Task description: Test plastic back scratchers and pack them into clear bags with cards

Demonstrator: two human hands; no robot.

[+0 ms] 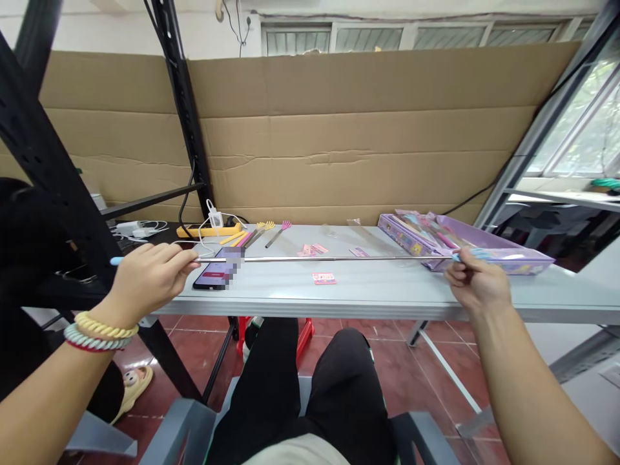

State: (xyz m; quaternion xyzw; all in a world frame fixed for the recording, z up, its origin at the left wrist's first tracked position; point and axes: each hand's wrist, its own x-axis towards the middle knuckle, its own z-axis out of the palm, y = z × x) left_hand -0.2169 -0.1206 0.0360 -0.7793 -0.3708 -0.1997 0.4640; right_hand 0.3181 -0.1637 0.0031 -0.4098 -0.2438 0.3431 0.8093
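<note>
A long, thin metal telescopic back scratcher (329, 259) with light blue ends stretches level across the desk front. My left hand (152, 274) is closed around its left end, where a blue tip sticks out past the fist. At the other end, my right hand (479, 284) pinches the blue head, whose shape is partly hidden by the fingers. Behind the rod lie a pink-headed back scratcher (279, 233) and several yellow and pink ones (252, 234) bunched together. Small pink cards (324, 278) rest on the desk, one in front of the rod and others behind it.
A purple box (504, 242) holding wrapped items stands behind my right hand. A phone (213, 274) lies near my left hand, before a yellow power strip (223, 229) with white cables. Clear plastic sleeves (372, 236) lie on the grey desk (387, 294). A black metal post (186, 110) rises at left.
</note>
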